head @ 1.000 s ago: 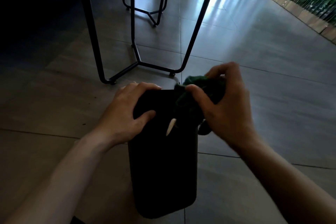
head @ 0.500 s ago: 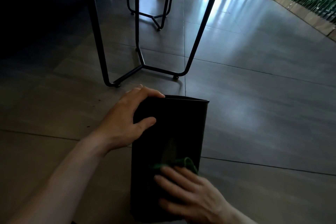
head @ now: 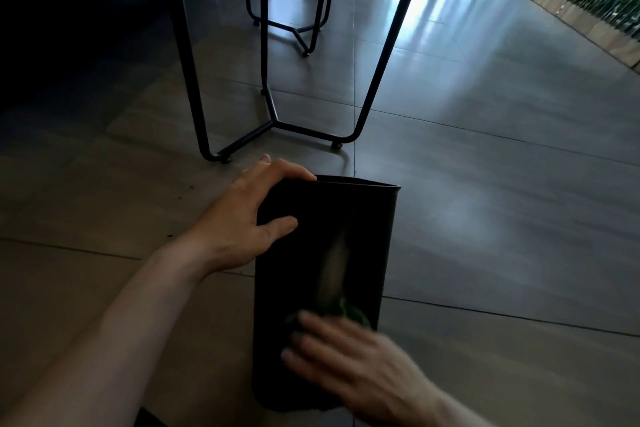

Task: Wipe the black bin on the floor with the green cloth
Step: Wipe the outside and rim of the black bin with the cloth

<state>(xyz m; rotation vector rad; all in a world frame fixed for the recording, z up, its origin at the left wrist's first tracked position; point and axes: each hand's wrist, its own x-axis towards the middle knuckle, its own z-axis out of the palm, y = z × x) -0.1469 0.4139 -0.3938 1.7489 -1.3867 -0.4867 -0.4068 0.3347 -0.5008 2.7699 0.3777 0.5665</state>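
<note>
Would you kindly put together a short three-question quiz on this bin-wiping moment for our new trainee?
1. True or false: the left hand grips the black bin near its rim.
2. Which hand presses the green cloth against the bin: A) left, B) right?
3. What stands on the floor just beyond the bin?

Key:
1. True.
2. B, the right hand, flat over the cloth low on the bin's side.
3. Black metal table legs.

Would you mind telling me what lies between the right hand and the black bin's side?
In the head view, the green cloth lies pressed between the right hand and the black bin.
</note>
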